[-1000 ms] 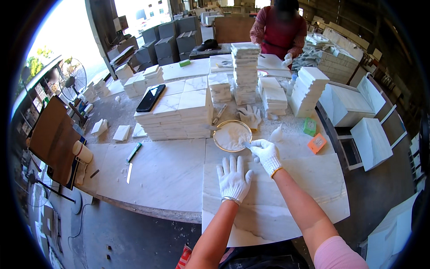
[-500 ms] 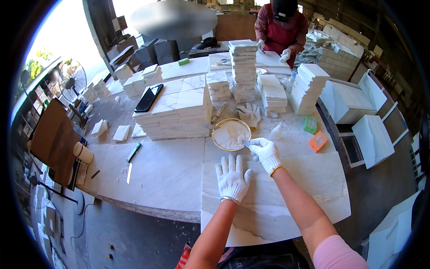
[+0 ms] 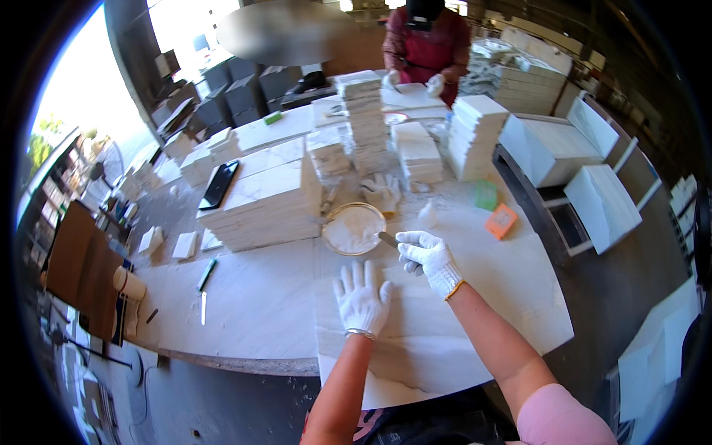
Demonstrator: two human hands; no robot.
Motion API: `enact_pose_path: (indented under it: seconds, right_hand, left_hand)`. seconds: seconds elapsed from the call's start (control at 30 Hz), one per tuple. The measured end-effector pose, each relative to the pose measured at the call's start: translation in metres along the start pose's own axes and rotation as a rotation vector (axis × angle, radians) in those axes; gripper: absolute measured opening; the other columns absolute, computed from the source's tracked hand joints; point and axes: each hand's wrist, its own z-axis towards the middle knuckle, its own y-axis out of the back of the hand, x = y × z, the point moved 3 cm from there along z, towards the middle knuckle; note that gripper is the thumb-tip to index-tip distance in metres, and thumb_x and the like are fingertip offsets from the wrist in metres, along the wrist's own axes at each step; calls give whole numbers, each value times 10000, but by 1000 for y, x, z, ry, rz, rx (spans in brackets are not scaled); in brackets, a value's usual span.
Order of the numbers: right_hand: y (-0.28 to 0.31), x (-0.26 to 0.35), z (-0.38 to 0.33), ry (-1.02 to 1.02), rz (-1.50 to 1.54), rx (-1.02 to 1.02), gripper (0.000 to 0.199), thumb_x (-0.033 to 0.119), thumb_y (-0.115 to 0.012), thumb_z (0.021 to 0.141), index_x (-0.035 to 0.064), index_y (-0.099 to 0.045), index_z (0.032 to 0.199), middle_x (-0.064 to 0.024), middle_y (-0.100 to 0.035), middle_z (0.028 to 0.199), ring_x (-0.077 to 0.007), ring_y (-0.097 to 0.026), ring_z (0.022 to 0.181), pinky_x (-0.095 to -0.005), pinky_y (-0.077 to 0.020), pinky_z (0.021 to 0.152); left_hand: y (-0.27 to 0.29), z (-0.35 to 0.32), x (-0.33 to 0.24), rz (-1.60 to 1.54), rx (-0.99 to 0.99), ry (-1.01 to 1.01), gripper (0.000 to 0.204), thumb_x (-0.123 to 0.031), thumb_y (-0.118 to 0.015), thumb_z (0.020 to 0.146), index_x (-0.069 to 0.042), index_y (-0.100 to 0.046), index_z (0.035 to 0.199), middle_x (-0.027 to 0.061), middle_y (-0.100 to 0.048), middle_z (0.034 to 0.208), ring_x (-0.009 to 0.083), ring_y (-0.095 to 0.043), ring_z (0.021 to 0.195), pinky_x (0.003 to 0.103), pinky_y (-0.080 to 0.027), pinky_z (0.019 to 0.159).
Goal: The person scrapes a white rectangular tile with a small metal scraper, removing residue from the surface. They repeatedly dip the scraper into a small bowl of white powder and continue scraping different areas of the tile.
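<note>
My left hand [image 3: 363, 300], in a white knitted glove, lies flat with fingers spread on a large veined marble slab [image 3: 445, 341]. Gloved as well, my right hand [image 3: 429, 259] pinches a small flat-bladed scraper [image 3: 388, 239], its dark blade pointing left over the slab's far edge. Just beyond the blade sits a gold-rimmed round bowl [image 3: 356, 231] of white paste or powder. The blade's tip is close to the bowl's right rim. A small white bottle [image 3: 428, 215] stands behind my right hand.
Stone tile stacks [image 3: 363, 122] stand behind the bowl, and a phone [image 3: 219, 185] rests on a lower stack. An orange block [image 3: 500, 221] and green block [image 3: 485, 195] are at right. A green-handled cutter [image 3: 207, 275] lies left. Across the table works another person [image 3: 426, 52].
My right hand has drawn the scraper back from the bowl toward the slab, so more blade shows. My left hand stays flat on the slab. The whole view has shifted slightly.
</note>
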Motion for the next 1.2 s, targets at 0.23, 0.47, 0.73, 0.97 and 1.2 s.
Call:
enact_pose_path:
  seconds: [0.23, 0.47, 0.73, 0.97, 1.2]
  right_hand:
    - [96, 19, -93, 0, -43, -77, 267, 205, -683, 935, 81, -682, 1171, 9, -672, 834, -55, -588, 642, -214, -440, 584]
    - [236, -10, -225, -26, -41, -447, 244, 158, -687, 924, 70, -694, 1152, 5, -664, 801, -52, -575, 615, -194, -425, 560]
    - [277, -35, -297, -117, -26, -597, 221, 139, -675, 926, 64, -706, 1132, -17, -672, 793, -64, -585, 617, -199, -424, 541]
    - [276, -52, -295, -148, -32, -548, 244, 161, -678, 928, 67, -707, 1151, -8, -677, 808, -56, -589, 628, -200, -428, 538]
    - [268, -49, -284, -164, -187, -477, 247, 157, -672, 929, 53, -706, 1150, -11, -675, 805, -56, -588, 625, -213, -463, 559]
  left_hand:
    - [-13, -1, 10, 122, 62, 21, 646, -512, -444, 987, -121, -432, 1501, 170, -408, 1545, 401, -331, 1442, 543, -217, 1190]
    - [-11, -1, 3, 178, 119, -9, 629, -489, -420, 1014, -107, -401, 1514, 176, -362, 1570, 407, -312, 1449, 536, -231, 1180]
    - [-17, 2, 8, 230, 152, -14, 638, -488, -403, 1025, -110, -359, 1537, 168, -326, 1592, 392, -294, 1463, 533, -217, 1188]
    - [-16, 3, 7, 245, 172, -11, 638, -489, -389, 1028, -130, -333, 1552, 160, -302, 1605, 389, -278, 1471, 522, -211, 1194]
    - [-18, 2, 7, 234, 164, -6, 637, -486, -395, 1026, -135, -331, 1553, 158, -310, 1603, 383, -275, 1474, 528, -208, 1193]
